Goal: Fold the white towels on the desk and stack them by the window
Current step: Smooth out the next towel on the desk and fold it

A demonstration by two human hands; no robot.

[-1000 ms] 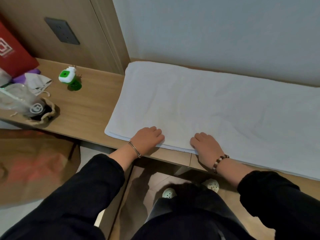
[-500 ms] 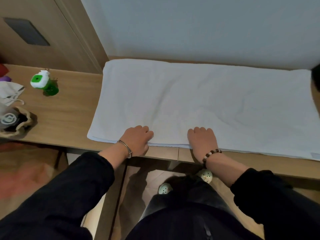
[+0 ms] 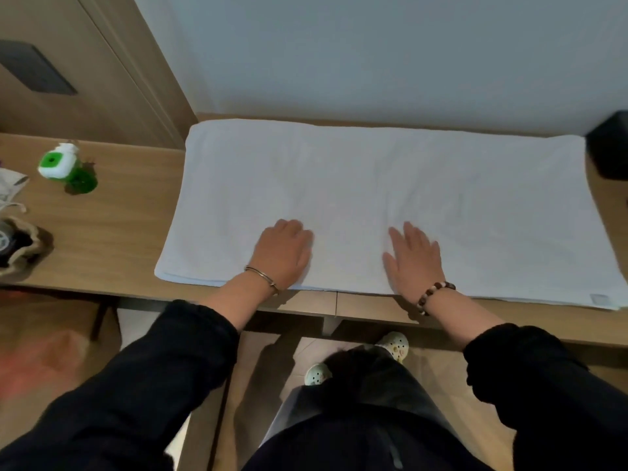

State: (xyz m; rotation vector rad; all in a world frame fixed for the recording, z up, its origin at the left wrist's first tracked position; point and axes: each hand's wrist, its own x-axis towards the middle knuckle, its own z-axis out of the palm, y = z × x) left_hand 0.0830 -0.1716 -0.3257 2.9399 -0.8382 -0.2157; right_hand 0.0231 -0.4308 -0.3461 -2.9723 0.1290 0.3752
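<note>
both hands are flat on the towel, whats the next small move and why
Probably slide the left hand and right hand apart along the white towel, toward its short ends. Both palms lie flat near the middle of its near edge, and faint wrinkles show beside the right hand, so smoothing likely comes before folding.

Dark object [image 3: 610, 146] cut off right, drawstring pouch [image 3: 23, 246] cut off left
</note>
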